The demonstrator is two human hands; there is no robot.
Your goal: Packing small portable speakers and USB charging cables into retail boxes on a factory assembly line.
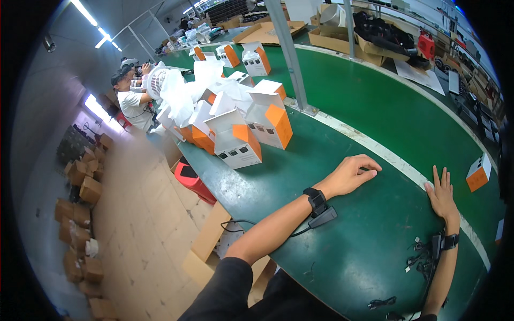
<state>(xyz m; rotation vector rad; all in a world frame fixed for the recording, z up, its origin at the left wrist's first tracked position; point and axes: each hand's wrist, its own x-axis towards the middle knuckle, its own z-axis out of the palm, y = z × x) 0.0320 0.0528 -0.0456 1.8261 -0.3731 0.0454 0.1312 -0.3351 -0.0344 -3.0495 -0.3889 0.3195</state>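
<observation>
My left hand (350,175) hovers over or rests on the green tabletop (300,179), its fingers loosely bent, the thumb apart and nothing between them. My right hand (443,197) is stretched out with spread fingers at the white rail (412,172) beside the green conveyor belt (375,107); it holds nothing. Beyond it, a small white-and-orange box (478,174) sits on the belt. Several bundled black cables (420,255) lie beside my right forearm. An opened white-and-orange carton (235,144) stands to the left of my left hand, flaps up.
More opened cartons (273,125) and white plastic bags (179,99) crowd the table's far left. A metal post (292,59) rises by the rail. A red bin (194,181) and cardboard box (206,235) are below the table's left edge. A co-worker (134,101) holds a white fan (156,83).
</observation>
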